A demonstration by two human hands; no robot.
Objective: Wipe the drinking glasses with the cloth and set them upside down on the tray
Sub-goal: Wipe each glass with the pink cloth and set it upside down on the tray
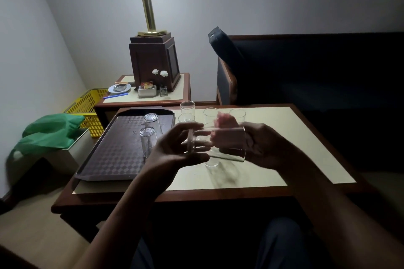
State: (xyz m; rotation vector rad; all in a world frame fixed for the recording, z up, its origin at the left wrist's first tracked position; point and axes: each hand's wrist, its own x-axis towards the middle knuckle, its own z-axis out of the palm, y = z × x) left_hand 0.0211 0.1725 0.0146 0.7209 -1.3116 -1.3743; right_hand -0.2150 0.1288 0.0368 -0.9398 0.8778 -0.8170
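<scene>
Not much to see of the person tbh, the light's pretty dim. The left forearm (122, 214) on the near left and the right forearm (328, 199) on the near right are both bare right to the near edge, long and fairly slim. The left hand (175, 148) and right hand (262, 146) are bare too, with lean fingers. Along the near edge there's a pair of dark trousers (279, 244), kind of bluish-grey, plain fabric, one leg either side of the middle.
</scene>
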